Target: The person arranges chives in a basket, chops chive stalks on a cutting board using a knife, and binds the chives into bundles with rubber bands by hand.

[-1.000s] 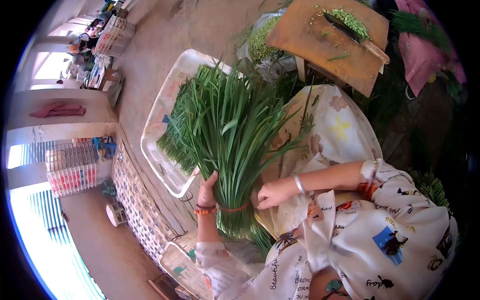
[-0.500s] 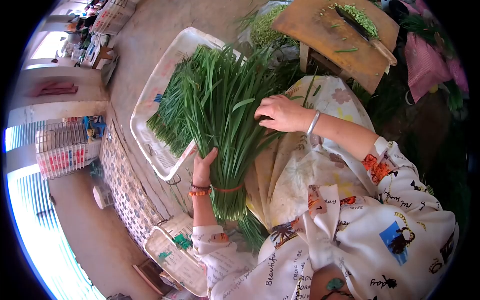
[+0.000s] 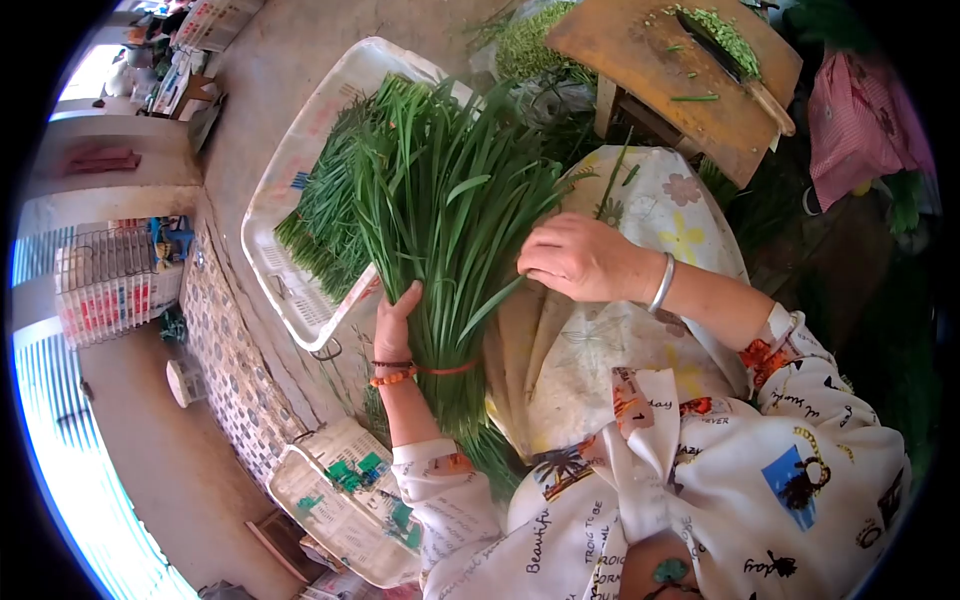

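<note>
A thick bunch of long, flat green chives [image 3: 440, 220] leans across my lap, its leaf tips fanned upward. A red band [image 3: 448, 370] circles it near the stem ends. My left hand [image 3: 396, 325] is wrapped around the bunch's left side just above the band, thumb in front and most fingers hidden behind. On the right side, my right hand [image 3: 580, 258] pinches one chive leaf [image 3: 492, 306] that bends out from the bunch. More chives [image 3: 322, 205] lie in a white plastic crate [image 3: 262, 190] behind the bunch. A flowered cloth [image 3: 610, 330] covers my lap.
A wooden board [image 3: 620, 40] at the top right carries a knife [image 3: 712, 48] and chopped green pieces [image 3: 728, 38]. A pink checked bag [image 3: 850, 130] lies at far right. Another white crate [image 3: 300, 485] with green ties [image 3: 355, 472] stands at lower left.
My right hand has drawn slightly right and down from the bunch, pulling a single leaf outward. My left hand keeps its hold, and the view has shifted a little.
</note>
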